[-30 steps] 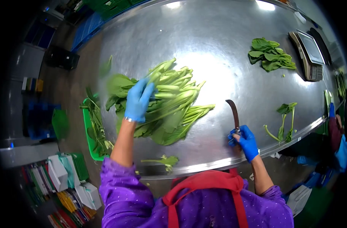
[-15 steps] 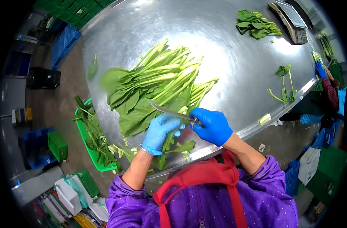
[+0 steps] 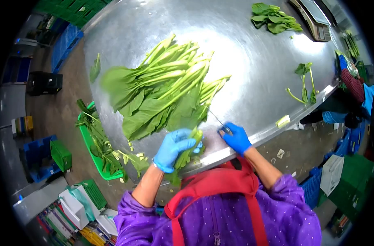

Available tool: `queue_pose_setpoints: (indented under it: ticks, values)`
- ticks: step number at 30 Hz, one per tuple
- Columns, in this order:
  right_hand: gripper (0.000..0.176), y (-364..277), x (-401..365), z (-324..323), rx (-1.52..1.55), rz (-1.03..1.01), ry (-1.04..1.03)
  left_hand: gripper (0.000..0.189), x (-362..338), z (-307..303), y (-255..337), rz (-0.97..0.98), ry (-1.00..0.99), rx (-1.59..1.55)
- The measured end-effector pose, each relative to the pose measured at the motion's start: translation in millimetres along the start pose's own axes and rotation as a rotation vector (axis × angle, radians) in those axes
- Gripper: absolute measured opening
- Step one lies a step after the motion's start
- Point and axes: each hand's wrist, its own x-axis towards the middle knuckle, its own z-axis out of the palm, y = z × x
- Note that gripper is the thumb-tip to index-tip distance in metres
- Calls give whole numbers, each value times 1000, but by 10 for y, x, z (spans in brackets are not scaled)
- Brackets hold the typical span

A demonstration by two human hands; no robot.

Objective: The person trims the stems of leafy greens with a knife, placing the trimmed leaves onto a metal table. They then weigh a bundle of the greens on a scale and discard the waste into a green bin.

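A light blue glove covers my left hand, its fingers wrapped round a leafy green stalk near the metal table's front edge. To the right, my right hand wears a darker blue glove and grips a knife, whose thin blade points up and left. The blade stands apart from the held stalk. Just beyond both hands a large pile of leafy greens lies on the table, stems toward the upper right. Small cut pieces lie left of my left hand.
A green crate of leaves stands at the table's left edge. At the back right are a scale and a small bunch of greens. Loose stalks lie at right, near another person's sleeve.
My right hand has moved right and down with the knife, away from my left hand. The blade no longer crosses the held stalk. The whole view has shifted slightly.
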Motion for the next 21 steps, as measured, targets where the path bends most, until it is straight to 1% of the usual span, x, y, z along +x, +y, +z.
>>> queue_pose_setpoints:
  ticks: [2, 3, 4, 5, 6, 8, 9, 12, 13, 14, 15, 16, 17, 18, 19, 20, 21]
  values:
    - [20, -247, -17, -141, 360, 291, -128, 24, 51, -96, -157, 143, 96, 17]
    - [21, -459, -143, -196, 551, 468, -189, 22, 24, -80, -180, 170, 148, 103]
    - [24, -693, -77, -245, 651, 410, -221, 22, 67, -71, -133, 220, 189, 200]
    - [24, -973, 38, -285, 701, 354, -205, 20, 102, -52, -162, 322, 207, 273]
    - [25, -1161, 119, -273, 751, 303, -192, 20, 115, -15, -163, 355, 224, 308]
    - [25, -1163, 222, -120, 644, 201, -212, 18, 121, 41, -148, 420, 259, 380]
    - [26, -1152, 257, -81, 591, 148, -223, 16, 119, 25, -158, 480, 293, 495]
    - [25, -1039, 262, -252, 661, 336, -347, 14, 40, -16, -61, 692, 302, 917]
    - [25, -928, 268, -308, 684, 340, -371, 14, 7, -43, -24, 734, 330, 969]
    - [27, -878, 296, -404, 640, 367, -431, 15, -12, -101, -27, 732, 362, 882]
    - [28, -805, 322, -453, 492, 329, -425, 16, -32, -183, -47, 729, 388, 797]
    - [29, -726, 362, -483, 345, 289, -416, 17, -70, -262, -46, 727, 410, 712]
    - [29, -656, 432, -525, 160, 191, -214, 19, -205, -292, 47, 641, 415, 422]
    - [30, -618, 539, -572, -27, 92, -9, 17, -331, -341, 146, 572, 458, 120]
    - [31, -624, 713, -612, 239, 263, 68, 17, -396, -391, 151, 574, 457, 148]
    - [31, -849, 910, -711, 379, 499, 75, 17, -416, -408, 152, 577, 457, 175]
    - [31, -850, 1117, -682, 432, 429, 128, 21, -358, -421, 103, 609, 504, 814]
